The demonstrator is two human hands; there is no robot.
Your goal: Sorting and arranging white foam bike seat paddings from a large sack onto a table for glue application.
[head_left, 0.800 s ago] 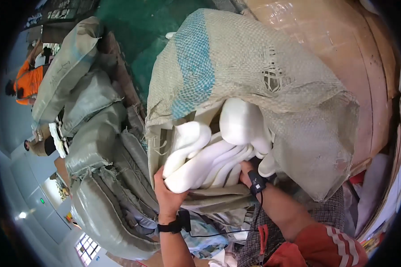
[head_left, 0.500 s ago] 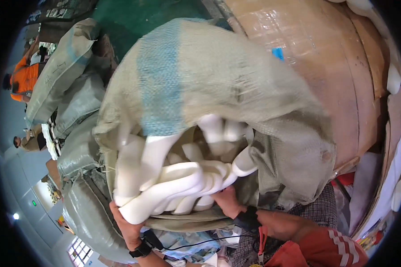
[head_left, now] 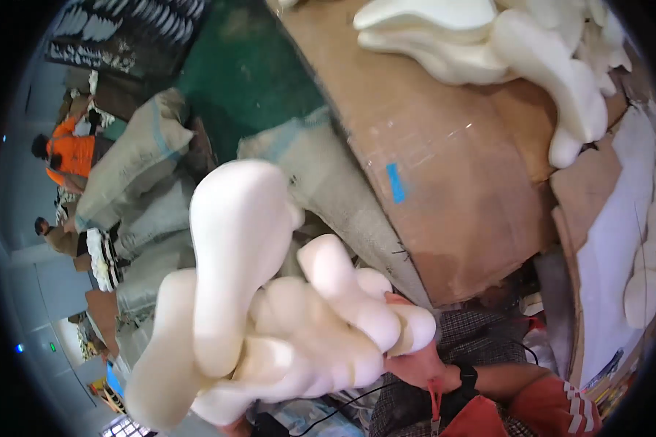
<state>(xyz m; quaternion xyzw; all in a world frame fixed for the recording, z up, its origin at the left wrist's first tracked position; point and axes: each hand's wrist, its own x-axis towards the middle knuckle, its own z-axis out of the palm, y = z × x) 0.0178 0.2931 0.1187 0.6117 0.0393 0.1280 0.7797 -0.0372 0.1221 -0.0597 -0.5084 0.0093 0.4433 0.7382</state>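
A big bundle of smooth white shoe-shaped foam pieces [head_left: 306,313] is held up between my two hands. My right hand [head_left: 414,364] presses the bundle's right end, with the thumb side showing by the last foam piece. My left hand [head_left: 233,427] is at the lower left end under the bundle; its fingers are hidden behind the pieces. One long foam piece [head_left: 235,255] stands up on top at the left. Behind the bundle, the woven sack [head_left: 335,182] with a blue stripe lies slumped.
A large taped cardboard box [head_left: 452,197] stands at the right, with more white foam pieces [head_left: 517,51] on it. Full sacks [head_left: 135,160] are piled at the left. Farther off are a person in orange [head_left: 73,153] and another person [head_left: 57,237]. Green floor [head_left: 240,65] shows beyond.
The bundle of foam pieces has come up out of the sack, toward me, in both hands. The sack mouth has collapsed backward. My view has shifted, showing more foam pieces on the box.
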